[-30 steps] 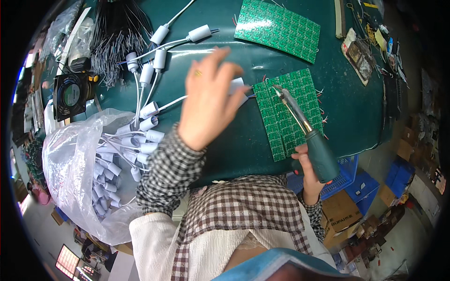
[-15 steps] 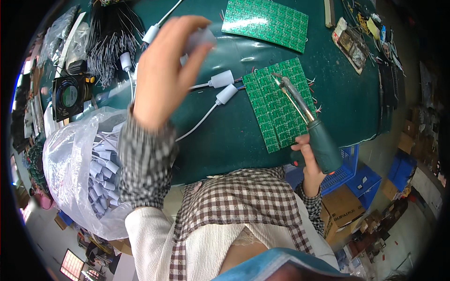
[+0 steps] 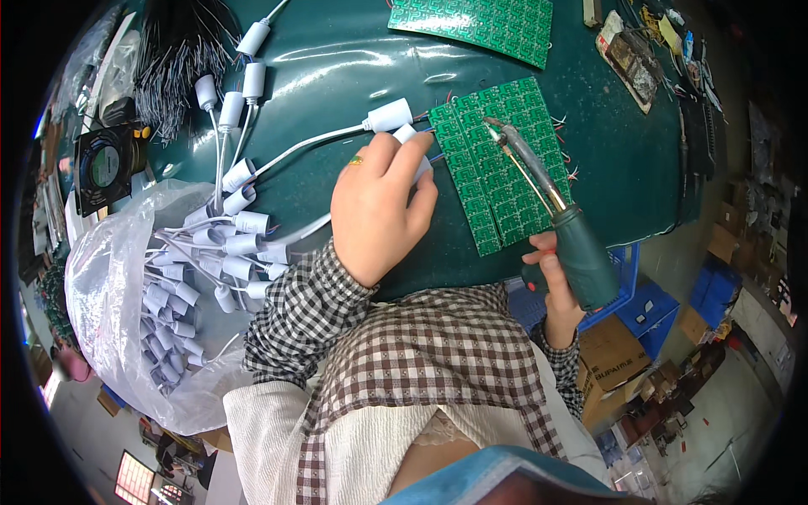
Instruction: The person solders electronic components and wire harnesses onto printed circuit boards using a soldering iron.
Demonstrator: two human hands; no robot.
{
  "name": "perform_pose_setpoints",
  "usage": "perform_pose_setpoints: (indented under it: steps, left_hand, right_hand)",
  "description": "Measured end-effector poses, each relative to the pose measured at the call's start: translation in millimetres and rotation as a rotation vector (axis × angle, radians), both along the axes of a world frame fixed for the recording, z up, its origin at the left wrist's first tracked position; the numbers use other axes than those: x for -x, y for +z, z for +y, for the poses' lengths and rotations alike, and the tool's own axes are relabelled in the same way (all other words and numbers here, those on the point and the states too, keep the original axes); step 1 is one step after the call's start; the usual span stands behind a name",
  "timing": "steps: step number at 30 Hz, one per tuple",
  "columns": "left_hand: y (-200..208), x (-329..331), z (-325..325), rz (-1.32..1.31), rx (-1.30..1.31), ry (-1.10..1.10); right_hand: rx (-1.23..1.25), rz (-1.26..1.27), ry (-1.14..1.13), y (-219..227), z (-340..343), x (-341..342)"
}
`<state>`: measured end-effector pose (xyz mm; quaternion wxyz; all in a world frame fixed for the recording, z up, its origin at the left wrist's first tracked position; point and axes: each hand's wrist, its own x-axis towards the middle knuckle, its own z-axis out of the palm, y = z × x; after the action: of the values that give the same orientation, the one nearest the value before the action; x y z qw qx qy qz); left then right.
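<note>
My left hand [image 3: 379,206] is closed around a white cylindrical lamp holder [image 3: 422,167] beside the left edge of a green circuit board panel [image 3: 497,168]. The fingers partly cover the holder. Another white lamp holder [image 3: 390,115] lies just beyond it, its thin wires reaching the panel and its white cable running left. My right hand [image 3: 558,282] grips a soldering gun [image 3: 585,261] by its dark green handle. The gun's metal tip points away from me, over the panel's upper middle; whether it touches the board cannot be made out.
A clear plastic bag [image 3: 109,295] full of white lamp holders sits at the left. More cabled holders [image 3: 231,109] lie beyond it, near black wires [image 3: 181,67] and a small fan [image 3: 105,167]. A second board panel [image 3: 480,25] lies at the far side; a dirty solder tray [image 3: 627,71] is far right.
My left hand has come down and right from the far left onto the lamp holder by the panel. Several holders now spill at the bag's mouth. The right hand and soldering gun have barely moved.
</note>
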<state>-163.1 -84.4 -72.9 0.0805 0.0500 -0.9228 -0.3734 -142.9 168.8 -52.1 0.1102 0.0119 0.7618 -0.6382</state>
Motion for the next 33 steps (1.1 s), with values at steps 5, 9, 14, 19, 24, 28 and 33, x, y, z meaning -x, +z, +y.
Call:
perform_pose_setpoints:
  steps: [5, 9, 14, 19, 24, 28, 33]
  left_hand:
    - [-17, 2, -1, 0.103, 0.271, -0.04]
    - [-29, 0, -1, 0.137, 0.273, -0.014]
    - [-24, 4, 0, 0.106, 0.339, -0.031]
    - [-21, 11, -10, 0.12, 0.183, -0.094]
    - [-25, 28, -13, 0.106, 0.105, -0.127]
    - [-30, 32, -14, 0.059, 0.076, -0.158]
    - [-28, 35, -14, 0.03, 0.037, -0.163]
  right_hand:
    - [0.027, -0.004, 0.001, -2, 0, 0]
    - [0.026, 0.006, 0.011, -1, -1, 3]
    - [0.032, 0.021, -0.002, -4, -2, 4]
    - [0.005, 0.029, 0.009, -6, -1, 4]
    - [-0.074, 0.043, 0.027, -3, -2, 8]
    - [-0.055, 0.087, 0.049, -1, -5, 8]
    - [-0.031, -0.022, -0.002, 0, -4, 4]
